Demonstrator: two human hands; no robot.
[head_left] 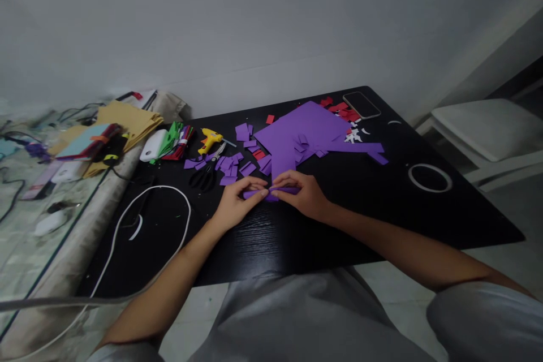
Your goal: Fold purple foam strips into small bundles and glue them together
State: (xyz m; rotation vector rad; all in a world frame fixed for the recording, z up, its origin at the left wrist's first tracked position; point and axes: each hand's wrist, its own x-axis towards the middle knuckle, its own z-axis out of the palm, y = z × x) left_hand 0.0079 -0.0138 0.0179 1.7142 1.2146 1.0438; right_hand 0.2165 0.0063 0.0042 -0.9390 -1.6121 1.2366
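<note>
Near the table's front edge, my left hand [240, 198] and my right hand [306, 195] are side by side, fingers closed on a narrow purple paper roll [288, 189] that lies crosswise between them. Both thumbs press on it from the near side. A wide purple paper strip [283, 158] runs away from my hands toward a large purple sheet [309, 124]. Small cut purple pieces [229, 169] are scattered to the left of the strip, and more lie on the sheet. Whether the roll is joined to the strip is hidden by my fingers.
Black-handled scissors [203, 176] and a yellow glue gun [210, 139] lie left of the pieces. A phone [361, 105], red scraps [339, 110] and a white ring [430, 177] are on the right. A white cable [186, 209] loops at left. A white chair [487, 130] stands at right.
</note>
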